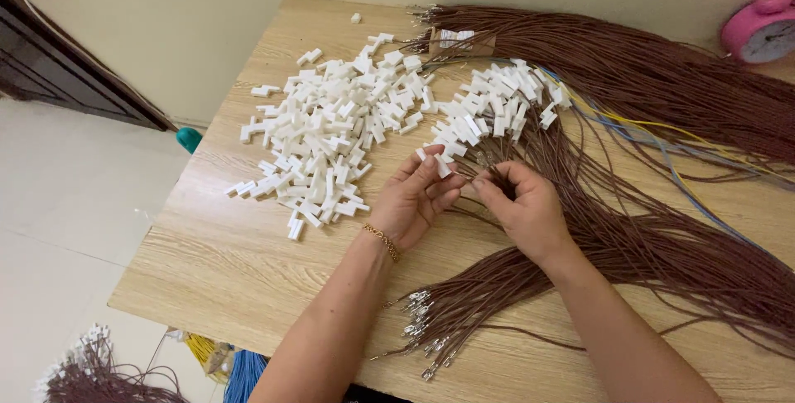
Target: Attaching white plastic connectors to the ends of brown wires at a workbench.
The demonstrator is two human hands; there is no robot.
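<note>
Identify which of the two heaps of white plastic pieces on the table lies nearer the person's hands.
The smaller heap, lying on the brown wires just beyond the left hand and right hand. The bigger heap sits farther left on bare wood.

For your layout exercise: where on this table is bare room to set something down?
Bare wood lies on the wooden table at its near-left corner, below the white plastic connector pile, left of the left hand. The right side is crowded with brown wire bundles.

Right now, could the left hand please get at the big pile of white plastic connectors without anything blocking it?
Probably yes. The left hand sits right beside the pile of white connectors, with only bare table between them. Its fingers already pinch one white connector, though.
</note>
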